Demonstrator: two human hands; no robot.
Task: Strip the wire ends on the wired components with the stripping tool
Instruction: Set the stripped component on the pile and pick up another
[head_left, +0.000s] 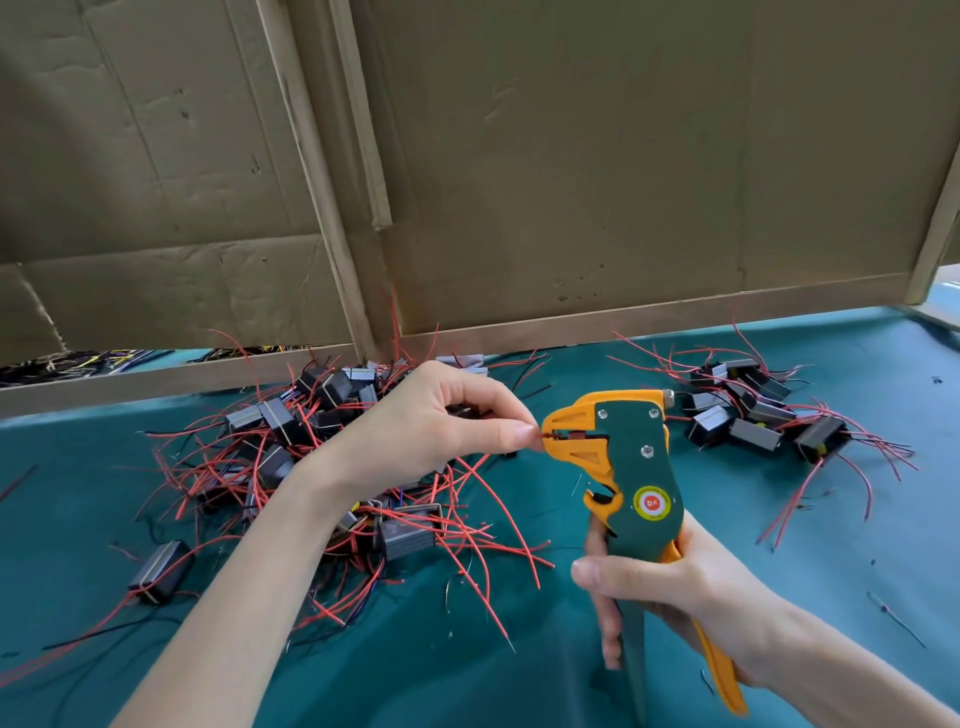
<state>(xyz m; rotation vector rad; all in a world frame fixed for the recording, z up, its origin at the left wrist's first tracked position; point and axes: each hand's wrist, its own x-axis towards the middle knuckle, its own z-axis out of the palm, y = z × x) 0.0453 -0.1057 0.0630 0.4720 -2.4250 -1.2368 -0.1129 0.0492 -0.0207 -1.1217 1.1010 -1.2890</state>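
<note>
The upper half of the frame is closed by a brown cardboard wall, so open room is left only over the teal cloth-covered table below. A large heap of grey block components with red wires is kept at centre left and a smaller heap well apart at upper right, probably sorted. At lower right the green and orange stripping tool is gripped at its handles by the curled right hand. A red wire end is pinched by the left hand at the tool's mouth, for straight feeding.

Green-and-orange stripping tool, red wires, teal table cover, brown cardboard.
</note>
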